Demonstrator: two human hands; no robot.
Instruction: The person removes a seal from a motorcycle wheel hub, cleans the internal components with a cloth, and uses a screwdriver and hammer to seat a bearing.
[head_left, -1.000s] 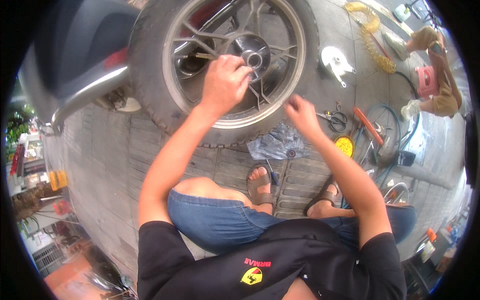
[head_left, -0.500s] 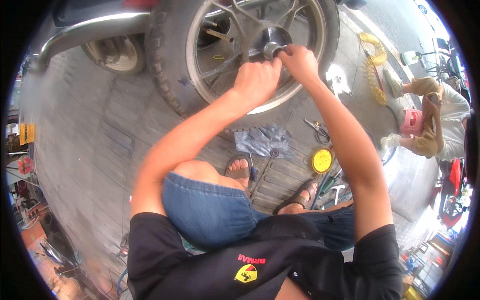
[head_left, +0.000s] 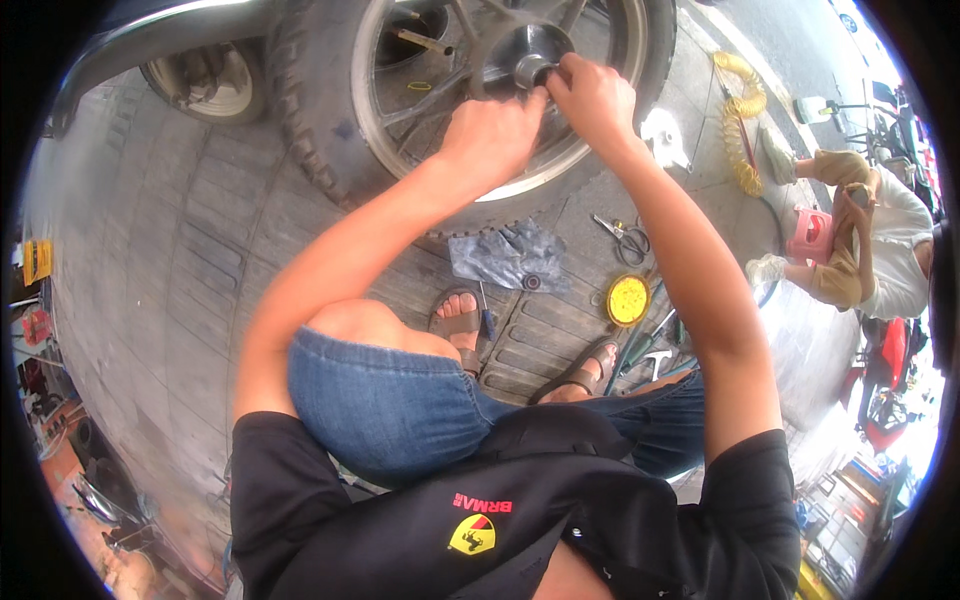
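A motorcycle wheel (head_left: 368, 128) with pale cast spokes and a knobbly black tyre (head_left: 310, 110) stands at the top of the view. From its dark hub (head_left: 492, 68) a short shiny metal collar (head_left: 530, 66) sticks out. My right hand (head_left: 596, 100) is closed, its fingertips pressed together at the collar's right edge. Just left of it, my left hand (head_left: 492, 138) is curled, thumb and forefinger tips meeting the collar's lower edge. Whatever small part lies between the fingertips is hidden.
Below the wheel lies a grey plastic sheet (head_left: 495, 258) with a dark ring (head_left: 532, 282). Scissors (head_left: 625, 238), a yellow-filled tin (head_left: 628, 300) and a screwdriver (head_left: 487, 318) rest nearby. At right are a coiled yellow hose (head_left: 738, 120) and a person (head_left: 885, 230) on a pink stool (head_left: 810, 236).
The whole view has shifted, so the wheel and floor things sit slightly higher and further left. Both hands remain at the collar, with the fingers slightly repositioned.
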